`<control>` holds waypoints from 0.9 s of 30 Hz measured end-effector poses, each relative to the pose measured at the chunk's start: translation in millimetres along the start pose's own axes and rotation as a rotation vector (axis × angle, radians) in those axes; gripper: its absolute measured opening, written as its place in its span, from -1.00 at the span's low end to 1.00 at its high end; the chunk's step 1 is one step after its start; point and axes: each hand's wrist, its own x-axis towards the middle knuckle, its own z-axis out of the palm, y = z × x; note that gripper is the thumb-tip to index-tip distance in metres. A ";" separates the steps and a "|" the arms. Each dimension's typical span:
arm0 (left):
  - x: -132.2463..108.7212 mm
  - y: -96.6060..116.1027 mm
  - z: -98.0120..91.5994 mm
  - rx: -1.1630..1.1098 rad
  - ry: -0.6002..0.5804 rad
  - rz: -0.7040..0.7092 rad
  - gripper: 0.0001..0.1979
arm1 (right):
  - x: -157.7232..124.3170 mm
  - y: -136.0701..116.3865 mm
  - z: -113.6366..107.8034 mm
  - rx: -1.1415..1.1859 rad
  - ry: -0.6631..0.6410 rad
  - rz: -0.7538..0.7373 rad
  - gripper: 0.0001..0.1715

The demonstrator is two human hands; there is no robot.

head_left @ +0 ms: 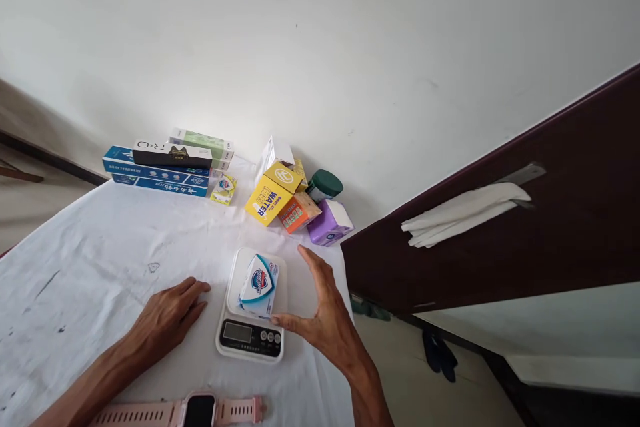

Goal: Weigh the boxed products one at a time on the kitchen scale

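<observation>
A white wall (320,47) is seen behind, with a dark door (565,253) at the right. A table is covered by a white cloth (100,233). On it the left hand (170,310) is laid, its fingers loosely bent and wrapped around nothing. The right hand (327,320) is held with thumb and fingers spread wide, nothing being gripped; whether the soap box is touched by the thumb cannot be told. Toward the wall, long cartons (155,177) are stacked at left, and a yellow box (270,201) is grouped with others. Between the hands a scale (250,347) is placed, and on its platform the white-and-blue soap box (259,285) is set. Nearest the viewer, a pink-strapped watch (200,408) is laid.
</observation>
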 end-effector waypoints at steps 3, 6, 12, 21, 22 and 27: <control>0.5 0.5 -0.7 0.008 -0.008 -0.023 -0.68 | 1.3 3.6 17.0 -0.031 -0.107 0.000 0.40; 1.2 1.6 -2.0 -0.002 -0.018 -0.048 -0.69 | 2.7 3.7 39.0 -0.074 -0.110 -0.025 0.24; 2.9 2.6 -3.2 -0.044 -0.006 -0.042 -0.71 | -0.1 7.2 47.5 0.007 0.099 -0.068 0.00; 1.8 1.5 -0.9 -0.046 -0.011 -0.056 -0.71 | 27.4 111.4 14.3 -0.194 0.585 0.406 0.00; 1.6 1.5 -0.9 -0.046 -0.011 -0.054 -0.71 | 33.9 121.3 15.8 -0.218 0.600 0.453 -0.01; 2.2 1.6 -2.0 -0.047 -0.022 -0.046 -0.72 | 60.1 145.1 36.0 -0.269 0.657 0.516 0.02</control>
